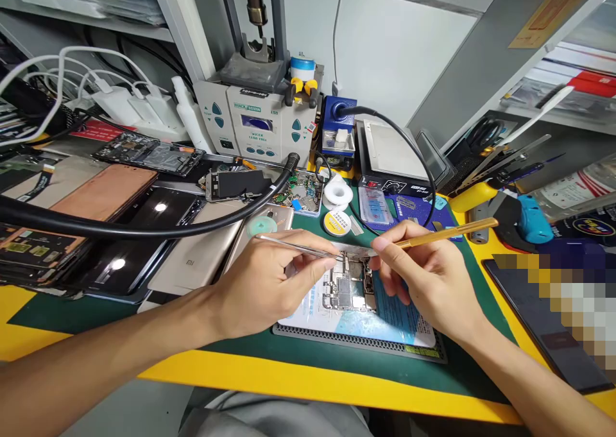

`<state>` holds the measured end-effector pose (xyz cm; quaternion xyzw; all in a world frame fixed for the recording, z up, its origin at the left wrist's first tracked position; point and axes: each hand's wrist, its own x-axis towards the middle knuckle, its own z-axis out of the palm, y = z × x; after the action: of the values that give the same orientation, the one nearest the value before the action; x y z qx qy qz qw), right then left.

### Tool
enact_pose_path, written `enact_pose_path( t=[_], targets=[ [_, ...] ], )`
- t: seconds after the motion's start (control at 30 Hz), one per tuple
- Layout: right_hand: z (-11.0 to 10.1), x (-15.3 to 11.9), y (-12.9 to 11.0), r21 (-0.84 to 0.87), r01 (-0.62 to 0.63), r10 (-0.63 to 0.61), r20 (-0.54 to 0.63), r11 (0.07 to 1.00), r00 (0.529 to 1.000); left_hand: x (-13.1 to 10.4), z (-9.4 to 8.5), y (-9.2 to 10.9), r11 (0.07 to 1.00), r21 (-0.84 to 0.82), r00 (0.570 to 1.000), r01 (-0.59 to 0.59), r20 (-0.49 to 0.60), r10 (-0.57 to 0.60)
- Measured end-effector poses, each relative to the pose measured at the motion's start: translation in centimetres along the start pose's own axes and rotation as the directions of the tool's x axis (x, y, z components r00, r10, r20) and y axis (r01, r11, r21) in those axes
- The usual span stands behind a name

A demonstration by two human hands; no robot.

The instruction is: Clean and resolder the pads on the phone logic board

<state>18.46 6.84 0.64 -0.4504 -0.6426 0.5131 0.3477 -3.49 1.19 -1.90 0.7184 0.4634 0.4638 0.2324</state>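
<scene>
My left hand [274, 283] is closed on slim silver tweezers [301, 248], whose tips point right over the top edge of a phone circuit board [344, 287]. Between the fingers of my right hand [428, 270] is a slim gold-handled tool [447, 233]; its back end sticks out to the upper right, and its working tip is too small to make out. The board lies on a white and blue printed pad [385, 328] between my hands. My fingers cover parts of the board's upper corners.
Behind stand a hot air station [260, 126] and a blue soldering unit [339, 129]. A thick black hose [192, 230] arches across the left, above several phones [192, 257]. A solder spool [337, 194] and round tin [337, 224] sit beyond the pad. At right lies a dark flat panel [529, 321].
</scene>
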Motion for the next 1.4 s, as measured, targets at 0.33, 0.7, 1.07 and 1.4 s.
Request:
enact_pose_path(
  t=[0.33, 0.7, 1.07, 1.4],
  targets=[
    [0.21, -0.15, 0.35, -0.141, 0.058, -0.058, 0.004, 0.988, 0.998, 0.24, 0.31, 0.10, 0.999, -0.012, 0.999, 0.034, -0.009, -0.034],
    [0.28, -0.15, 0.63, -0.148, 0.071, -0.065, 0.045, 0.986, 0.997, 0.32, 0.36, 0.09, 1.000, 0.008, 1.000, 0.006, -0.009, -0.006],
    [0.18, -0.40, 0.46, -0.184, 0.086, -0.078, 0.047, 0.979, 0.996, 0.60, 0.49, 0.36, 0.999, 0.027, 1.000, 0.030, -0.001, -0.030],
    [0.24, -0.31, 0.50, -0.175, 0.078, -0.072, 0.043, 0.981, 0.996, 0.44, 0.65, 0.10, 0.997, 0.011, 0.997, 0.073, 0.008, -0.073]
  ],
)
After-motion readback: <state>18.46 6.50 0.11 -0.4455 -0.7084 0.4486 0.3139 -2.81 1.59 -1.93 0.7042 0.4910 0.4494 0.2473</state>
